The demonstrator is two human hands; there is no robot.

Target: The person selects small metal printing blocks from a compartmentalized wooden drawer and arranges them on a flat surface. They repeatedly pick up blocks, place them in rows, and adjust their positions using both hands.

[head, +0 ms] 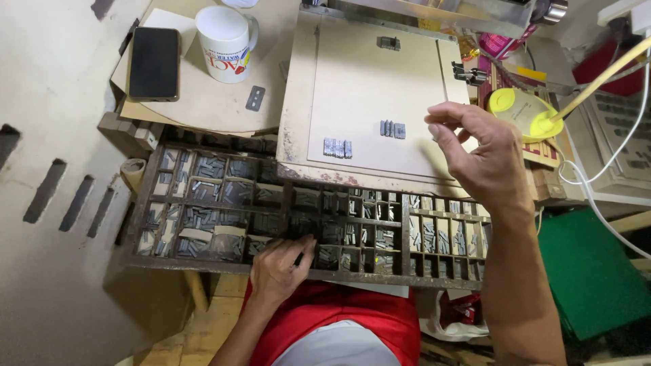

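A dark wooden type case (203, 263) with many small compartments of grey metal type lies in front of me. My left hand (281, 266) rests on its near edge, fingers curled into a compartment; whether it grips a piece is hidden. My right hand (478, 152) is raised over the right side of a beige board (366, 81), thumb and fingers pinched close together, and I cannot make out anything between them. Small grey type groups (392, 129) (338, 148) lie on the board, left of that hand. Another small group (388, 43) lies at the board's far end.
A white mug (226, 42), a black phone (154, 62) and a small grey blade (255, 98) sit on a round board at the upper left. A yellow lamp base (522, 112), white cables and a green mat (597, 271) are on the right.
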